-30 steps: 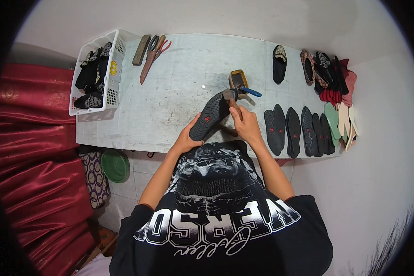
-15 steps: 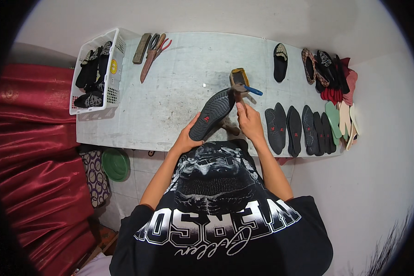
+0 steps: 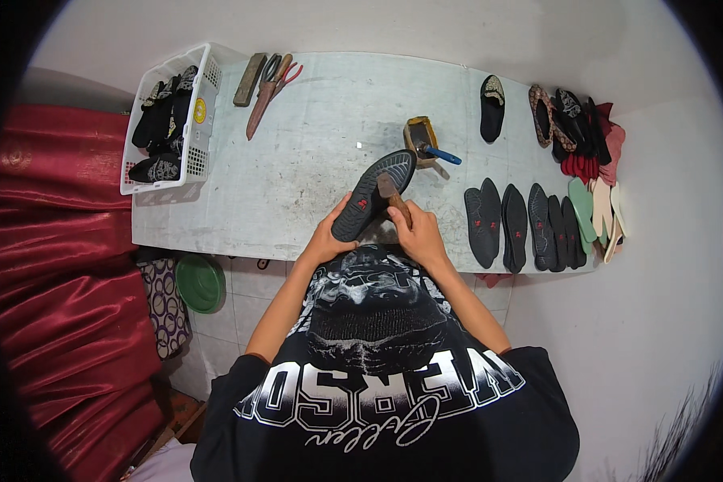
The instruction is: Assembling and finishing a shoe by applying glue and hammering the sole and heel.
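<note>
In my left hand (image 3: 329,238) a black shoe (image 3: 390,165) is gripped by its heel end, with the ribbed sole turned up and tilted. A small red mark shows on the sole. My right hand (image 3: 419,234) is closed round the wooden handle of a hammer (image 3: 388,185). Its metal head lies over the middle of the sole, at the side edge; whether it touches cannot be seen. Just beyond the toe stands a small glue-stained tin (image 3: 418,130), with a blue-handled brush (image 3: 443,155) resting across it.
A white basket (image 3: 205,120) of black shoes stands at the left, beside pliers (image 3: 292,74), a sheathed tool (image 3: 259,112) and a block (image 3: 250,80). Toward the right lie several black soles (image 3: 482,225), pale and green insoles (image 3: 580,210), a single shoe (image 3: 492,110) and patterned shoes (image 3: 541,116).
The hammer has moved from the toe end down to the middle of the sole, with my right hand drawn nearer and leftward. The shoe stays in my left hand, slightly shifted.
</note>
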`<state>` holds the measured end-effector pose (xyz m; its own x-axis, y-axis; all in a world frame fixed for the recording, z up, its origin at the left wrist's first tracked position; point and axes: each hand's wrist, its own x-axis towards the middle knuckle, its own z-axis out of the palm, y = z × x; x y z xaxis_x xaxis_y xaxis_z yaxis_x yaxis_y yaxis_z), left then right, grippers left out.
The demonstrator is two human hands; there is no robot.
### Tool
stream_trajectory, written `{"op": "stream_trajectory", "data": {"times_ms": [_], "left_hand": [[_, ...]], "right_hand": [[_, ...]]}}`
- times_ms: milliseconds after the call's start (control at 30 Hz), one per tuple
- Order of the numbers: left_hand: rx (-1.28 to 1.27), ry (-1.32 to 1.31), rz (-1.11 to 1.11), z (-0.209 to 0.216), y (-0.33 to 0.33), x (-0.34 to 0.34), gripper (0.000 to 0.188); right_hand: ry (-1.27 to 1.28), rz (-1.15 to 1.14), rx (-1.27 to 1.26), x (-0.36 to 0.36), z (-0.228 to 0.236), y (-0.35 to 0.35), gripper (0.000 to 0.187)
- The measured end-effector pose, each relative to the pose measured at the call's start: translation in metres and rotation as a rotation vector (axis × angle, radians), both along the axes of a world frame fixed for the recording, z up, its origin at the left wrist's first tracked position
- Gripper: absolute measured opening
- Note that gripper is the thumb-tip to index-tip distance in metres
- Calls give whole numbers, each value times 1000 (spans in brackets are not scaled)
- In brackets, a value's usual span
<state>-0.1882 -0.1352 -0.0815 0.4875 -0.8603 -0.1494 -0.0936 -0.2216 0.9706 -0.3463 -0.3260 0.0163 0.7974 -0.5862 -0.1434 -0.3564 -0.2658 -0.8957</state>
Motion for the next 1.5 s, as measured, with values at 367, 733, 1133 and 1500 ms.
{"op": "stream_trajectory", "data": {"times_ms": [367, 733, 1133, 1500], "left_hand": [[3, 14, -13, 3, 2, -1, 113], [1, 73, -35, -1, 1, 0, 112], [34, 66, -41, 0, 1, 1, 116], [-54, 9, -25, 0, 0, 3, 115]], "right_hand": [[128, 86, -36, -6, -3, 10, 43], [0, 156, -199, -16, -23, 21, 36], [31, 120, -240, -23, -20, 19, 35], [5, 153, -195, 5, -16, 26, 40]]}}
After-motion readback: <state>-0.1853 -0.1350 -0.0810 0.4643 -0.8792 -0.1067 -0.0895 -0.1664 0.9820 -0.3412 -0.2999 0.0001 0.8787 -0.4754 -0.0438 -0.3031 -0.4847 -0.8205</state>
